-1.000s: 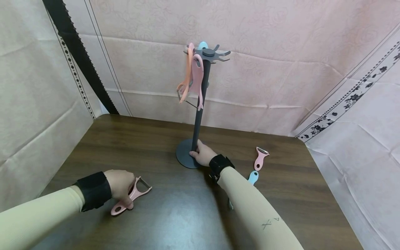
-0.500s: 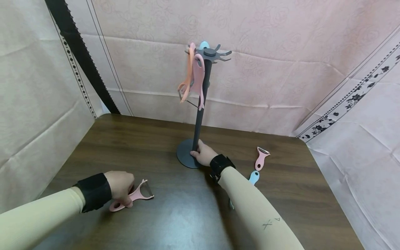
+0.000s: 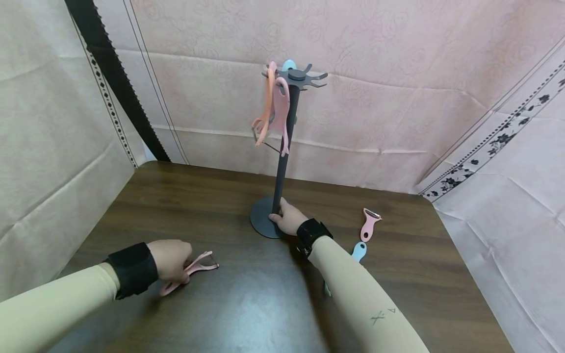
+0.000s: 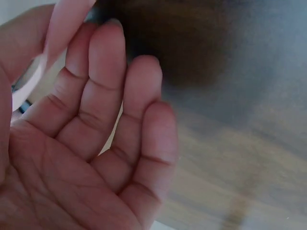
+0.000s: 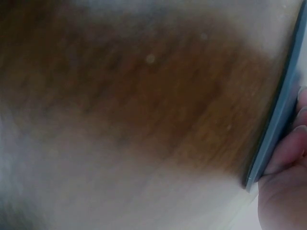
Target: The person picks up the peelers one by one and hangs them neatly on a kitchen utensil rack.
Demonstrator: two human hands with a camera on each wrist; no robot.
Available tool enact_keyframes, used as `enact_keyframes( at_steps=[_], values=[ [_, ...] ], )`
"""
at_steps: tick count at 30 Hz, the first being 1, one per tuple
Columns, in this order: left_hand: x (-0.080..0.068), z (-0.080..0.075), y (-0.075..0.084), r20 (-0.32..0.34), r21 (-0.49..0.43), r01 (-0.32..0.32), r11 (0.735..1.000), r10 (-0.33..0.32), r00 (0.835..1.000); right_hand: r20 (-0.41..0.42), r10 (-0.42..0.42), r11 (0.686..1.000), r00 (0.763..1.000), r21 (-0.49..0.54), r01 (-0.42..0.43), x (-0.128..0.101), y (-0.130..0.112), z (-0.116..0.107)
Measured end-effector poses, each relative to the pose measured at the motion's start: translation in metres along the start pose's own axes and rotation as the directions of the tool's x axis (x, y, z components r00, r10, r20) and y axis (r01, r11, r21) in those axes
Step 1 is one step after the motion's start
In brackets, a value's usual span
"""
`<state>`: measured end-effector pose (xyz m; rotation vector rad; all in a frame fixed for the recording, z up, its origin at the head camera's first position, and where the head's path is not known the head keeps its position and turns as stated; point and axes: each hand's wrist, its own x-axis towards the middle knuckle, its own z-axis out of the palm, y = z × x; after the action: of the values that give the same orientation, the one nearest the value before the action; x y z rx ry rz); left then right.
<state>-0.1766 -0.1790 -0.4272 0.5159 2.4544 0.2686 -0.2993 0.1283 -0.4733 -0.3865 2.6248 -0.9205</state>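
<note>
1. At eight o'clock in the head view, we see the left hand (image 3: 171, 262) pinching a pink peeler (image 3: 196, 267) between thumb and forefinger, its other fingers bent side by side.
2. Smooth and Y-shaped, this peeler's long axis runs from eight to two o'clock, forked end at two, over the wood-grained table (image 3: 212, 196).
3. At two o'clock from it, we see the right hand (image 3: 289, 218) gripping the matte grey stand (image 3: 281, 172) low, near its round base.
4. Above, peachy-orange (image 3: 267, 110) and pink hanging peelers (image 3: 280, 109) dangle.
</note>
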Motion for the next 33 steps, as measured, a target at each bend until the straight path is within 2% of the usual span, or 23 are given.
enact_keyframes(
  at_steps=[3,6,10,14,17,19,21,22,25,29,33],
  values=[
    [0.000,-0.006,-0.001,-0.022,-0.024,-0.001,1.000,0.001,1.000,0.001,0.001,1.000,1.000,0.007,-0.001,-0.001,0.000,0.000],
    [0.001,-0.014,-0.001,-0.098,-0.011,-0.043,0.999,0.042,0.994,0.001,-0.002,1.000,1.000,0.010,0.002,-0.001,-0.001,-0.001],
    [-0.001,-0.032,0.001,-0.188,0.013,-0.111,0.994,0.111,0.976,0.001,-0.006,1.000,1.000,0.013,0.006,-0.001,0.000,-0.001],
    [-0.006,-0.053,0.003,-0.227,-0.036,-0.151,0.988,0.139,0.964,0.004,-0.001,1.000,1.000,0.009,0.001,0.000,0.000,-0.001],
    [-0.010,-0.069,0.004,-0.294,-0.065,-0.191,0.979,0.164,0.941,0.005,0.005,1.000,1.000,0.007,-0.005,0.001,0.001,-0.001],
    [-0.014,-0.079,0.006,-0.367,-0.074,-0.228,0.971,0.186,0.911,0.004,0.005,1.000,1.000,0.005,-0.005,0.001,0.002,-0.001],
    [-0.017,-0.089,0.008,-0.441,-0.078,-0.260,0.962,0.201,0.875,0.004,0.001,1.000,1.000,0.008,-0.002,0.001,0.002,-0.001],
    [-0.020,-0.094,0.010,-0.478,-0.079,-0.276,0.958,0.207,0.854,0.003,0.001,1.000,1.000,0.008,-0.001,0.002,0.003,-0.001],
    [-0.027,-0.107,0.015,-0.586,-0.063,-0.323,0.944,0.227,0.778,0.001,0.001,1.000,1.000,0.007,-0.001,0.003,0.004,0.000],
    [-0.033,-0.118,0.020,-0.694,-0.043,-0.359,0.932,0.231,0.682,0.001,0.010,1.000,1.000,0.009,-0.010,0.002,0.003,0.001],
    [-0.037,-0.123,0.028,-0.764,-0.080,-0.394,0.916,0.197,0.614,0.002,0.012,1.000,1.000,0.012,-0.012,0.004,0.004,0.002]
  ],
)
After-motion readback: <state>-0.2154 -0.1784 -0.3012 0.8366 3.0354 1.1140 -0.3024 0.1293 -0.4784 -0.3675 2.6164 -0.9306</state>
